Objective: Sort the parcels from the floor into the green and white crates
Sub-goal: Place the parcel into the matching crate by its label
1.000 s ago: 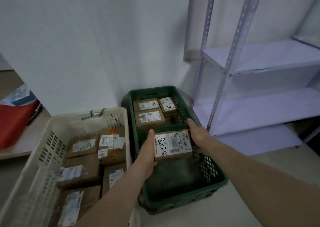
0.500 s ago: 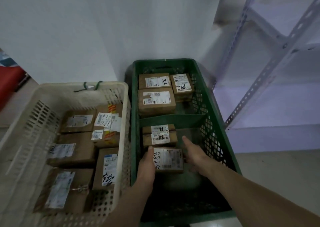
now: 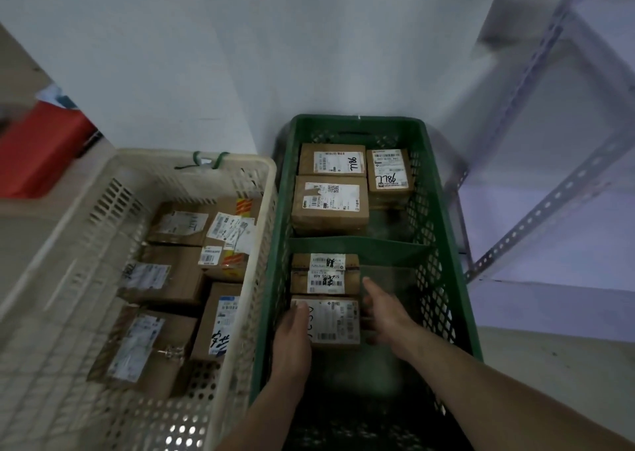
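a labelled parcel (image 3: 331, 320) is held low in the near compartment of the green crate (image 3: 357, 122), just in front of a second parcel (image 3: 324, 273) set against the divider (image 3: 357, 246). its left edge is gripped by the left hand (image 3: 292, 340), the thumb laid on the top label and the fingers hidden. the right hand (image 3: 385, 316) is laid against its right side, fingers straight. whether the parcel rests on the crate floor cannot be told. three parcels (image 3: 330, 204) are seen beyond the divider. the white crate (image 3: 154, 158), just beside on the left, is filled with more parcels (image 3: 161, 275). a metal shelf (image 3: 549, 206) is seen at right.
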Available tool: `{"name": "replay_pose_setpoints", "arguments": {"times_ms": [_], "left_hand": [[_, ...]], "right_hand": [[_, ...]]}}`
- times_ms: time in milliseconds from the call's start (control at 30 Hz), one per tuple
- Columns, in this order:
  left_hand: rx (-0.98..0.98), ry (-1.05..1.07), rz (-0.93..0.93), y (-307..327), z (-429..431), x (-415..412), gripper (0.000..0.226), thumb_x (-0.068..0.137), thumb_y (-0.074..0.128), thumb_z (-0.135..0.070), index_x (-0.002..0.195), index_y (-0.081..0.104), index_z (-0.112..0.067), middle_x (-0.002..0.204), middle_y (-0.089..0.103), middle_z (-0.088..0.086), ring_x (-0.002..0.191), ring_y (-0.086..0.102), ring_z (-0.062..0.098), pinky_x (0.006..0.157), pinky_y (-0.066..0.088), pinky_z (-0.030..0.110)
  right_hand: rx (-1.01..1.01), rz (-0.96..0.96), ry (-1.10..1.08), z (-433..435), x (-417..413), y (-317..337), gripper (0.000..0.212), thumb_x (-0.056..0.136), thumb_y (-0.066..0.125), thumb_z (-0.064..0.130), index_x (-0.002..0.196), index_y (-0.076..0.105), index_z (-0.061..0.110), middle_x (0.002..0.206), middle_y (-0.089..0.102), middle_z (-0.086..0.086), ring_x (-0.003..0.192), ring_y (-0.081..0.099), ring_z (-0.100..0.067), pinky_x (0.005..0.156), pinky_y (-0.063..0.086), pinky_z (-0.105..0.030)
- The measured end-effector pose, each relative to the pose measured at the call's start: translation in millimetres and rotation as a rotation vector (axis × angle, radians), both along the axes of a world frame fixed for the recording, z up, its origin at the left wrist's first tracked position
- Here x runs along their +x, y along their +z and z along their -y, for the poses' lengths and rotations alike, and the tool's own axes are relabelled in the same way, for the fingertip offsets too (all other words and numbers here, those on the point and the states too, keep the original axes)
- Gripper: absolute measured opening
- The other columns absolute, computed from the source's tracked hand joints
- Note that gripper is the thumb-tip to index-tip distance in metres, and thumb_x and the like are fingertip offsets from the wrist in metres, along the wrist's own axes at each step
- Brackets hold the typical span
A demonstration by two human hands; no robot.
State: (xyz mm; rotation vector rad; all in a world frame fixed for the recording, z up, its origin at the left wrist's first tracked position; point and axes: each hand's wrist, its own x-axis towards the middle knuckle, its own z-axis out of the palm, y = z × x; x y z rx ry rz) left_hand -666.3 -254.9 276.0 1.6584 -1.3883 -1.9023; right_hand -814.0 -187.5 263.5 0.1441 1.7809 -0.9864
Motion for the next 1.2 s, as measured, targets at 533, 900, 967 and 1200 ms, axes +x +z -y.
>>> {"name": "replay_pose_setpoints", "arguments": {"times_ms": [533,900,967,1200], "left_hand": [[0.047,-0.030,-0.134,82,9,44,0.040,0.104,0.031,-0.056,0.100,0.064,-0.033,0.074,0.072,-0.022,0.074,0.060,-0.008,0.067,0.041,0.025],[-0.093,0.098,-0.223,151,-2,217,0.068,0.100,0.031,-0.064,0.147,0.049,-0.018,0.150,0.047,0.003,0.140,0.040,0.026,0.114,0.032,0.051],[-0.144,0.143,-0.251,164,-8,260,0.064,0.101,0.032,-0.061,0.144,0.051,-0.018,0.145,0.050,0.004,0.136,0.042,0.026,0.113,0.033,0.051],[-0.322,0.326,-0.243,200,-26,394,0.061,0.100,0.035,-0.063,0.130,0.060,-0.016,0.129,0.061,0.006,0.117,0.058,0.023,0.102,0.045,0.049]], "right_hand": [[-0.150,-0.566,-0.129,24,15,93,0.051,0.103,0.041,0.057,0.116,0.064,0.013,0.112,0.065,-0.010,0.105,0.060,-0.030,0.099,0.046,-0.044],[-0.362,-0.737,-0.238,-23,140,172,0.052,0.096,0.043,0.062,0.120,0.063,0.020,0.108,0.067,-0.002,0.094,0.064,-0.020,0.097,0.049,-0.043],[-0.408,-0.731,-0.236,-31,173,185,0.052,0.092,0.044,0.065,0.117,0.063,0.023,0.109,0.068,-0.001,0.101,0.066,-0.026,0.101,0.051,-0.052],[-0.651,-0.555,0.156,-19,304,233,0.027,0.100,0.045,0.059,0.105,0.061,0.039,0.122,0.063,0.004,0.116,0.059,-0.022,0.100,0.048,-0.047]]}}
